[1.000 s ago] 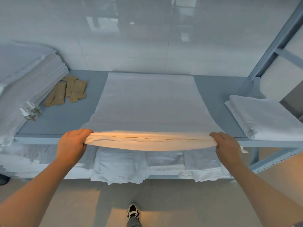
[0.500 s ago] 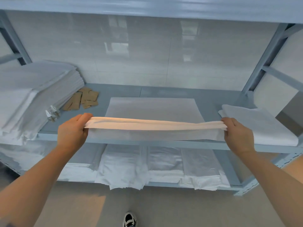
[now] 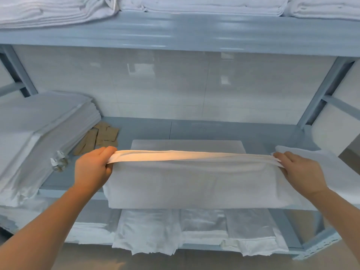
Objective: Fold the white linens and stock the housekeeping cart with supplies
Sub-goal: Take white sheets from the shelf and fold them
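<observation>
Your left hand [image 3: 91, 169] and right hand [image 3: 303, 172] each grip an end of the folded white linen [image 3: 194, 184], lifted over the middle shelf [image 3: 214, 130], fold hanging down.

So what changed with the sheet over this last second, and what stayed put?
Both hands, left hand and right hand, lifted the gripped edge of the white sheet up and carried it toward the back of the shelf, so less of the sheet lies flat and a fold now hangs down in front. Neither hand let go. The stack of linens and the brown packets stayed in place.
</observation>
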The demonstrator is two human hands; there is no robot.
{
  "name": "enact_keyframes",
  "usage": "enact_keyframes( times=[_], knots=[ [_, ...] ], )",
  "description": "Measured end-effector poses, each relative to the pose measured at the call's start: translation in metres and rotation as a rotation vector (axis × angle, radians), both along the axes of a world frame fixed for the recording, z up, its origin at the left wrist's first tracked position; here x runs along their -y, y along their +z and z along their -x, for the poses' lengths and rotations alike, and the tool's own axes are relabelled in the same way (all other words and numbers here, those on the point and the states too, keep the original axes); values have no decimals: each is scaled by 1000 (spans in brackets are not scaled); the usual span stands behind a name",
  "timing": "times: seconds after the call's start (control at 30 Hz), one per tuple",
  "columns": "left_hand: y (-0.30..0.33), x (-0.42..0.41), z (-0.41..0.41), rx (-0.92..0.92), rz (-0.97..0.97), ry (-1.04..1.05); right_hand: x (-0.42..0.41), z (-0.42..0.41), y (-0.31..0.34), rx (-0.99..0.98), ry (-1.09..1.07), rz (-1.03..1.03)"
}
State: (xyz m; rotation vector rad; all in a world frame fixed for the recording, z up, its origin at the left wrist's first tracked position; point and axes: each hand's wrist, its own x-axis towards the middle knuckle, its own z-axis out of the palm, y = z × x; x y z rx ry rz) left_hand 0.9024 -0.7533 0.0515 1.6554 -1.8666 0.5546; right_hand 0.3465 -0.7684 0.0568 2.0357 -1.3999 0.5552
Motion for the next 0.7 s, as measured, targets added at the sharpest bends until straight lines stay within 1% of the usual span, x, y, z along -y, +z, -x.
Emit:
enact_keyframes(
  times=[0.1, 0.2, 0.37, 0.47, 0.53, 0.63, 0.7],
  knots=[
    [6, 34, -5, 19, 9, -5, 27, -5, 9, -13, 45, 52],
    [8, 71, -14, 36, 13, -12, 60, -5, 17, -35, 37, 73],
    [-5, 146, -27, 30, 32, -86, 148, -9, 8, -59, 18, 69],
    [-28, 188, -26, 59, -10, -59, 201, -22, -20, -81, -18, 72],
    [-53, 216, -25, 59, -78, 15, 232, -31, -48, -84, -51, 32],
    [-92, 257, -22, 13, -268, 139, 272, -38, -98, -33, -109, -118],
    [-120, 284, -18, 31, -342, 191, 295, -43, -132, -5, -195, -250]
  ],
)
